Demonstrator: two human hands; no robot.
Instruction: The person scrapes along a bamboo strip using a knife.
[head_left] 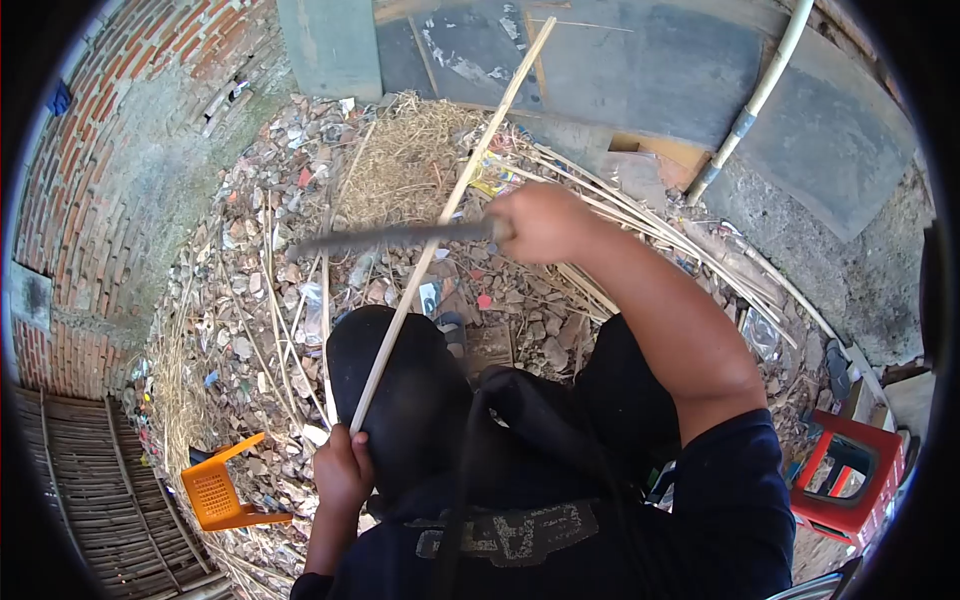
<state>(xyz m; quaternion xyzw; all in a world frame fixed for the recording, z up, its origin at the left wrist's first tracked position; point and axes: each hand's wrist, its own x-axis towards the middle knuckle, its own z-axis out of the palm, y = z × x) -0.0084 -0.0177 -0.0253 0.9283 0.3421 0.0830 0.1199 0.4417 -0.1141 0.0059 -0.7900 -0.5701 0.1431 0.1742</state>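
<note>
The ground (240,350) is a rough spread of broken stone, brick bits and litter, with a matted heap of straw-like shavings (400,165) near the far side. A brick wall (110,200), partly smeared with grey mortar, rises at left; flat grey panels (640,70) close the far side, with a pale pipe (765,95) leaning across them. A slatted screen (110,500) fills the lower left corner. Near it sits an orange plastic chair (212,497) with a perforated panel; a red plastic object (850,480), boxy and open-framed, stands at right. Long, thin pale strips (690,245) lie loosely bundled on the rubble. One straight, smooth strip (394,340) slants up past the left knee, its lower end gripped by the left hand (342,468). The right hand (540,222) is closed around the handle of a dark, motion-blurred blade (390,238) crossing that strip; contact cannot be told. A yellow wrapper (490,178) has unreadable print; the dark shirt (640,550) bears worn, pale lettering, with an H legible.
</note>
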